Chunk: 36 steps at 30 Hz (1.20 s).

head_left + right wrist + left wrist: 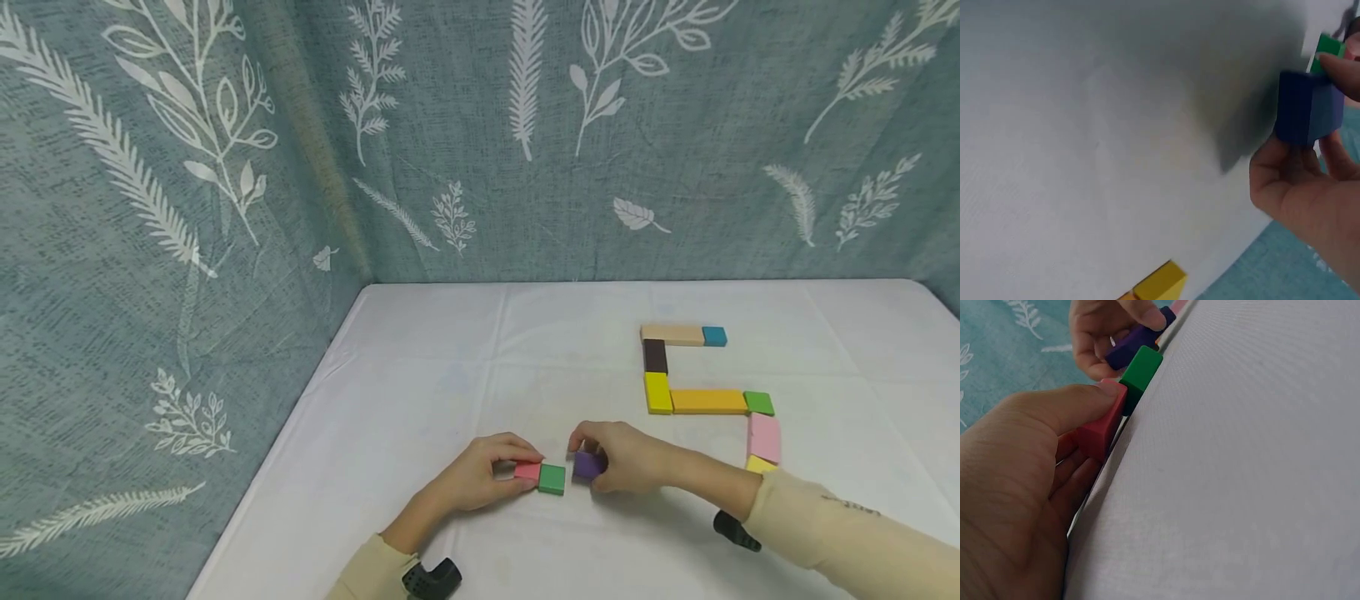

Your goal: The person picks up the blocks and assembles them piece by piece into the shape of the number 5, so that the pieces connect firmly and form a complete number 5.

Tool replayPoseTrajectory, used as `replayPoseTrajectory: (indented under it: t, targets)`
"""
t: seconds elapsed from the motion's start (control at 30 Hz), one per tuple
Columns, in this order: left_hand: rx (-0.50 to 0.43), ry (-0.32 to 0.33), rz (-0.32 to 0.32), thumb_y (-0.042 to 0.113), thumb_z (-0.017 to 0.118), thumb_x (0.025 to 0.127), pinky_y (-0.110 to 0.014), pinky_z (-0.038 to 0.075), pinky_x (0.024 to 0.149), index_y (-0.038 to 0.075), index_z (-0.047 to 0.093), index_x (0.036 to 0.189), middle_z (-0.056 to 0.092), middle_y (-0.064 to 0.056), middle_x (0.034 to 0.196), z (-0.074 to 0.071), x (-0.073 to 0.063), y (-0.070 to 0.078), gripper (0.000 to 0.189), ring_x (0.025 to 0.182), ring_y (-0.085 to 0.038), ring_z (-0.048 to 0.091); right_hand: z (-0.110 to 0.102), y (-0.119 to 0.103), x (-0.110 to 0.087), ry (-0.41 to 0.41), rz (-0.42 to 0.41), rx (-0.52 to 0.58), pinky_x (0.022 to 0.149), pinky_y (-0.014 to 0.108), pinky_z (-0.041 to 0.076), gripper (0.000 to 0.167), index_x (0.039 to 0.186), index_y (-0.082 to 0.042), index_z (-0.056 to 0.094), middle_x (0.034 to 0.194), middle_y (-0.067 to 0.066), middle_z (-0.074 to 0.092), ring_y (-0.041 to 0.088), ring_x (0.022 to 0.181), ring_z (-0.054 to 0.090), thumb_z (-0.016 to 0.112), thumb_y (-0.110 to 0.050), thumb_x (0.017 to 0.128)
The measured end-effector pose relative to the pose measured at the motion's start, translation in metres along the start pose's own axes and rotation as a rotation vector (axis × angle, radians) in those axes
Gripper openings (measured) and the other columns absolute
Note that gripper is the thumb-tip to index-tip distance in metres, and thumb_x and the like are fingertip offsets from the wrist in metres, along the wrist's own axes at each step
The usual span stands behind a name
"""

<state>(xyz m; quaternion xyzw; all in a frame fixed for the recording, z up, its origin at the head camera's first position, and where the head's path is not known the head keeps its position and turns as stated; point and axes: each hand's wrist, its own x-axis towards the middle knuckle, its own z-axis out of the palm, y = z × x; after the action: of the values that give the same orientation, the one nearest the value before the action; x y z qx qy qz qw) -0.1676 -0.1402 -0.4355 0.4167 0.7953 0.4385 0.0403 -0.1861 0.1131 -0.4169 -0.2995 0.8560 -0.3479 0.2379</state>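
My left hand (480, 473) pinches a red block (527, 471) between thumb and fingers, low over the white table. A green block (552, 480) sits end to end with the red one, on its right. Just right of that, across a small gap, my right hand (628, 458) holds a purple block (588, 465) by its sides. In the left wrist view the thumb presses on the red block (1102, 425), with the green block (1141, 372) beyond it. The right wrist view shows the purple block (1310, 107) gripped between thumb and fingers, a shadow on the cloth beside it.
A winding row of blocks lies at the right: tan (672, 335), blue (714, 336), dark brown (655, 356), yellow (657, 393), orange (708, 402), green (758, 403) and pink (764, 437). Another yellow block (761, 463) is partly behind my right sleeve. Patterned curtains (480, 208) border the table.
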Motion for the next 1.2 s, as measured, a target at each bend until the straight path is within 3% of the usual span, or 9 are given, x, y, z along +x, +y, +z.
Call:
replayPoseTrajectory:
  t: [0.47, 0.87, 1.2]
  targets:
    - [0.005, 0.006, 0.011, -0.005, 0.074, 0.078, -0.027, 0.049, 0.085, -0.009, 0.068, 0.104, 0.065, -0.019, 0.102, 0.003, 0.0, -0.002, 0.027, 0.096, -0.03, 0.062, -0.019, 0.016, -0.001, -0.087, 0.041, 0.102, 0.086, 0.045, 0.049, 0.032, 0.108, -0.015, 0.06, 0.103, 0.003, 0.06, 0.023, 0.092, 0.056, 0.074, -0.003, 0.082]
    - [0.01, 0.007, 0.017, -0.006, 0.074, 0.078, -0.028, 0.05, 0.085, -0.009, 0.068, 0.103, 0.065, -0.019, 0.101, 0.002, 0.001, 0.0, 0.027, 0.095, -0.03, 0.062, -0.046, 0.026, -0.012, -0.141, 0.065, 0.149, 0.076, 0.029, 0.05, 0.023, 0.106, -0.009, 0.061, 0.095, 0.002, 0.056, 0.02, 0.09, 0.056, 0.069, -0.004, 0.085]
    - [0.016, 0.016, 0.013, -0.007, 0.074, 0.076, -0.03, 0.051, 0.083, -0.01, 0.068, 0.102, 0.065, -0.02, 0.101, 0.001, 0.0, 0.002, 0.027, 0.095, -0.032, 0.062, -0.054, 0.036, -0.027, -0.21, 0.086, 0.148, 0.076, 0.028, 0.048, 0.023, 0.104, -0.011, 0.061, 0.094, 0.002, 0.055, 0.02, 0.087, 0.053, 0.069, -0.002, 0.084]
